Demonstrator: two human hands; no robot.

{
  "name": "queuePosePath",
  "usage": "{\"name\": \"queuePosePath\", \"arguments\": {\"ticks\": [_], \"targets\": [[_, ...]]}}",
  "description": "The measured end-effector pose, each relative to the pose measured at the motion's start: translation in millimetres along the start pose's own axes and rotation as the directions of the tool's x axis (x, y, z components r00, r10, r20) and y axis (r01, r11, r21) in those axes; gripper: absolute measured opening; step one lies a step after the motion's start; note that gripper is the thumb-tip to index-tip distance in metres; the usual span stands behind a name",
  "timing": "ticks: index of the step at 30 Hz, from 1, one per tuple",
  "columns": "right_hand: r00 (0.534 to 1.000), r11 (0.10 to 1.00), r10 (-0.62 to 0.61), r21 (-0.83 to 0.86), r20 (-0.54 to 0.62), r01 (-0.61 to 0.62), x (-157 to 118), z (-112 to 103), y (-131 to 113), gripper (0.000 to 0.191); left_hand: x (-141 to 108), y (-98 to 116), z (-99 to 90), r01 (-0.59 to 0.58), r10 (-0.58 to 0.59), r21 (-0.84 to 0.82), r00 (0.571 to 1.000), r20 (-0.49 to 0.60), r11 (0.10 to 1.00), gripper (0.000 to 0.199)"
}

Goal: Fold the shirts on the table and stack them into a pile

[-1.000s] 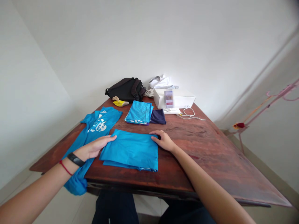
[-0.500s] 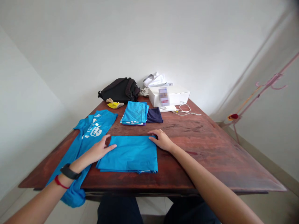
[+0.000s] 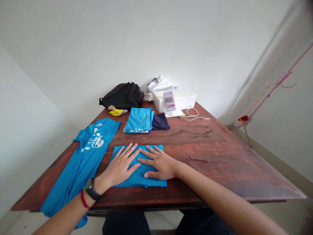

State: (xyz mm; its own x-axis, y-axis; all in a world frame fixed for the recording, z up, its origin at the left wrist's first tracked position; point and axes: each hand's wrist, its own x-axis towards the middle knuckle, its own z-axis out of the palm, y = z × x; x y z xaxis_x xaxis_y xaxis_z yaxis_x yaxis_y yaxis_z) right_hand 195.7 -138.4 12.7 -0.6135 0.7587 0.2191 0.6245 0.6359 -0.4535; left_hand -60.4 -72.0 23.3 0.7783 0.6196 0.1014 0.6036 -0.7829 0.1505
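Folded blue shirt (image 3: 133, 181), seemingly; hands (image 3: 119, 168) (image 3: 160, 164) have slid together onto it.

The site is a plain room in a home. Identifying features: white walls (image 3: 73, 49), a tiled floor (image 3: 22, 223), and a worn wooden table (image 3: 207, 153) that carries folded clothes (image 3: 138, 120), a backpack (image 3: 121, 96), a white box (image 3: 176, 101) and a cable (image 3: 193, 116).

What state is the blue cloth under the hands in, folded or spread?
Folded: the blue cloth lies in a layered rectangle under the left hand and right hand.
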Motion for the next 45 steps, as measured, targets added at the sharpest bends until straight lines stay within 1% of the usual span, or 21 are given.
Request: {"name": "queuePosePath", "arguments": {"ticks": [4, 8, 11, 13, 15, 16, 17, 19, 20, 21, 23, 25, 26, 28, 34, 36, 38, 40, 42, 44, 45], "targets": [[0.998, 0.999, 0.051, 0.005, 0.048, -0.051, 0.2, -3.3, 1.2, 0.075, -1.8, -5.3, 2.4, 0.034, -0.035, 0.057, 0.999, 0.01, 0.998, 0.076], [0.988, 0.996, 0.084, 0.0, 0.133, -0.085, 1.6, -8.8, -0.3, 0.094, -2.9, -5.4, 0.6, 0.012, -0.014, 0.137, 1.0, 0.014, 0.991, 0.092], [0.982, 0.996, 0.091, -0.009, 0.167, -0.091, 1.1, -8.9, -1.6, 0.105, -9.1, -3.5, 2.5, -0.003, 0.01, 0.216, 0.999, -0.031, 0.976, 0.091], [0.984, 0.996, 0.087, 0.001, 0.156, -0.088, 0.1, -7.8, -1.5, 0.108, -17.3, -0.1, 4.4, -0.021, 0.038, 0.264, 0.998, -0.058, 0.964, 0.085], [0.991, 0.997, 0.064, 0.044, 0.117, -0.07, -1.0, -8.1, 1.0, 0.109, -26.9, 6.9, 5.8, -0.059, 0.082, 0.293, 0.994, -0.067, 0.954, 0.082], [0.995, 0.995, 0.048, 0.088, 0.083, -0.056, -1.6, -9.3, 3.6, 0.107, -31.4, 12.2, 5.9, -0.085, 0.108, 0.299, 0.992, -0.059, 0.951, 0.083], [0.999, 0.988, 0.034, 0.149, 0.029, -0.038, -2.1, -11.3, 7.3, 0.099, -35.2, 18.6, 5.6, -0.112, 0.132, 0.298, 0.99, -0.047, 0.948, 0.085], [0.989, 0.959, 0.04, 0.283, -0.141, 0.002, -3.0, -17.3, 17.8, 0.071, -39.3, 34.0, 3.5, -0.156, 0.167, 0.283, 0.986, -0.015, 0.946, 0.087], [0.967, 0.944, 0.07, 0.329, -0.244, 0.015, -3.4, -20.7, 24.4, 0.056, -39.2, 42.2, 2.0, -0.169, 0.176, 0.272, 0.984, -0.001, 0.947, 0.087], [0.932, 0.937, 0.114, 0.35, -0.344, 0.015, -3.9, -23.9, 31.3, 0.044, -37.8, 50.1, 0.3, -0.178, 0.182, 0.26, 0.983, 0.009, 0.949, 0.085], [0.849, 0.94, 0.214, 0.338, -0.483, -0.045, -4.8, -28.6, 44.9, 0.031, -31.4, 63.7, -2.7, -0.2, 0.201, 0.237, 0.979, 0.022, 0.95, 0.078], [0.792, 0.934, 0.304, 0.329, -0.529, -0.139, -5.7, -30.1, 55.4, 0.024, -22.6, 73.5, -3.9, -0.231, 0.23, 0.22, 0.973, 0.032, 0.948, 0.072], [0.778, 0.925, 0.339, 0.337, -0.529, -0.174, -6.0, -29.8, 59.0, 0.022, -18.2, 77.0, -3.6, -0.247, 0.245, 0.215, 0.969, 0.035, 0.945, 0.07], [0.768, 0.909, 0.382, 0.357, -0.515, -0.213, -6.2, -28.3, 62.8, 0.019, -10.5, 82.4, -1.2, -0.27, 0.269, 0.219, 0.963, 0.034, 0.938, 0.067], [0.778, 0.896, 0.397, 0.389, -0.486, -0.214, -4.5, -25.5, 63.3, 0.019, -2.0, 90.9, 12.0, -0.277, 0.285, 0.274, 0.958, 0.011, 0.921, 0.055], [0.779, 0.892, 0.401, 0.398, -0.482, -0.214, -4.1, -25.2, 63.9, 0.02, -1.3, 91.0, 14.7, -0.279, 0.293, 0.254, 0.956, -0.016, 0.926, 0.049], [0.784, 0.882, 0.408, 0.424, -0.468, -0.206, -4.3, -25.4, 64.2, 0.021, 0.0, 90.3, 13.7, -0.267, 0.28, 0.177, 0.959, -0.052, 0.947, 0.042], [0.806, 0.85, 0.412, 0.499, -0.426, -0.171, -5.3, -27.9, 62.9, 0.024, 2.3, 89.3, 7.8, -0.208, 0.211, 0.038, 0.973, -0.09, 0.977, 0.038], [0.856, 0.798, 0.373, 0.594, -0.359, -0.099, -7.6, -33.7, 59.3, 0.033, 5.6, 88.1, -2.5, -0.097, 0.082, -0.149, 0.991, -0.103, 0.984, 0.036], [0.919, 0.759, 0.259, 0.651, -0.298, -0.003, -10.7, -41.8, 53.8, 0.046, 9.6, 85.6, -14.8, 0.029, -0.06, -0.325, 0.994, -0.086, 0.945, 0.034], [0.943, 0.756, 0.185, 0.653, -0.275, 0.042, -12.2, -45.9, 50.8, 0.052, 11.8, 83.9, -20.6, 0.076, -0.115, -0.393, 0.99, -0.076, 0.917, 0.033]]}}
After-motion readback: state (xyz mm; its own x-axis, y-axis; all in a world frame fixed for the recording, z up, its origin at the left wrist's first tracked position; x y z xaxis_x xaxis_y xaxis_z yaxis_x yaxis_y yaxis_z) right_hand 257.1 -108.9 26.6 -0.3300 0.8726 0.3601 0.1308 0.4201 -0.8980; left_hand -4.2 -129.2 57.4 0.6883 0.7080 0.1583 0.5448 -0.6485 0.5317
